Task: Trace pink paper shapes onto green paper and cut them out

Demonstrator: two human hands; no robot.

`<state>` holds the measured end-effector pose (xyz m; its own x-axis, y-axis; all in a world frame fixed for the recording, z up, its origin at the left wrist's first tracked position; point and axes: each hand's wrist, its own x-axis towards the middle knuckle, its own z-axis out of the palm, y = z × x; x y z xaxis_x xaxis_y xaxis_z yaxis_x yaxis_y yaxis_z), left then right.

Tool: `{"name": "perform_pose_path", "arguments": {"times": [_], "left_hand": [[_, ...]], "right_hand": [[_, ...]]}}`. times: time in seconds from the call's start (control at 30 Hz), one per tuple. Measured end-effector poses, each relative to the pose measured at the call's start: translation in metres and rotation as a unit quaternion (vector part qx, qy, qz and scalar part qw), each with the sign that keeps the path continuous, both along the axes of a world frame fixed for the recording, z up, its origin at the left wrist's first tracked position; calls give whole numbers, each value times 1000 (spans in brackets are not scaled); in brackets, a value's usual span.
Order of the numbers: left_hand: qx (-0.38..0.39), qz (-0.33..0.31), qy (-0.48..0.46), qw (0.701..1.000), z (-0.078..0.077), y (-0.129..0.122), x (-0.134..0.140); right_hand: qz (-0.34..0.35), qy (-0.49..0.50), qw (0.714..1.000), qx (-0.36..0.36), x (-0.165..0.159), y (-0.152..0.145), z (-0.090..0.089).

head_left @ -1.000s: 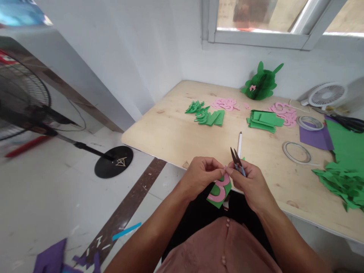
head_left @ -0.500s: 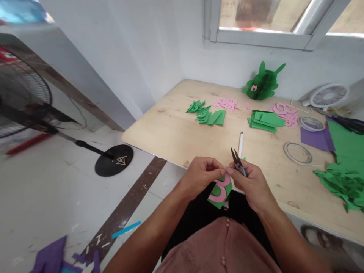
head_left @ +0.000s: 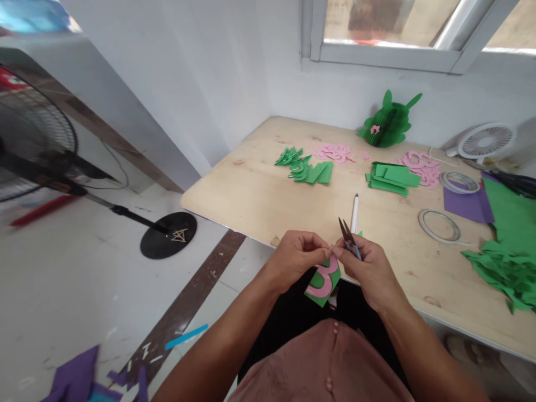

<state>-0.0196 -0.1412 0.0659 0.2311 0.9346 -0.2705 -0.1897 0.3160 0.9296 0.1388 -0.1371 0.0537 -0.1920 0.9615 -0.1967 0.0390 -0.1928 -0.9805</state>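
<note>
My left hand (head_left: pixel 299 255) pinches the top of a green paper piece (head_left: pixel 323 297) with a curvy pink paper cutout (head_left: pixel 321 286) lying over it. Fingertips of my right hand (head_left: pixel 363 259) meet the left ones at the same upper end. A small pair of scissors (head_left: pixel 348 234) with blue handles rests in the right hand, its dark blades parted and pointing up and away. Both papers hang over my lap at the table's front edge. What lies right between the fingertips is hidden.
On the wooden table (head_left: pixel 251 195) lie a white pen (head_left: pixel 355 212), green cut pieces (head_left: pixel 299 167), pink cutouts (head_left: pixel 335 152), stacked green strips (head_left: pixel 391 177), tape rolls (head_left: pixel 439 226) and green scraps (head_left: pixel 502 273). A green paper figure (head_left: pixel 387 123) and small white fan (head_left: pixel 486 140) stand behind. A black floor fan (head_left: pixel 167 234) is left.
Almost nothing differs. My hands keep the same hold on the papers and scissors, and the papers have tilted very slightly.
</note>
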Motion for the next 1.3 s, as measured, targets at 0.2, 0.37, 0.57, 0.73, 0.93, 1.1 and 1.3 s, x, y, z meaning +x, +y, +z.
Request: {"name": "perform_pose_path", "arguments": {"times": [0.2, 0.37, 0.57, 0.73, 0.93, 1.1, 1.3], "left_hand": [[9, 44, -14, 999, 1, 2, -7], [2, 64, -43, 997, 0, 2, -11], [-14, 76, -75, 994, -4, 1, -11], [-14, 84, -86, 993, -4, 0, -10], [-9, 86, -87, 992, -4, 1, -9], [-5, 95, -81, 992, -5, 1, -8], [1, 104, -86, 991, -6, 1, -6]], "right_hand": [[27, 38, 999, 11, 2, -4, -2], [47, 20, 998, 25, 4, -10, -13], [49, 15, 999, 7, -3, -14, -23], [36, 10, 999, -10, -6, -18, -27], [31, 5, 999, -15, -6, -20, -28], [37, -5, 999, -8, -6, -20, -24], [39, -14, 999, -2, -6, -20, -22]]}}
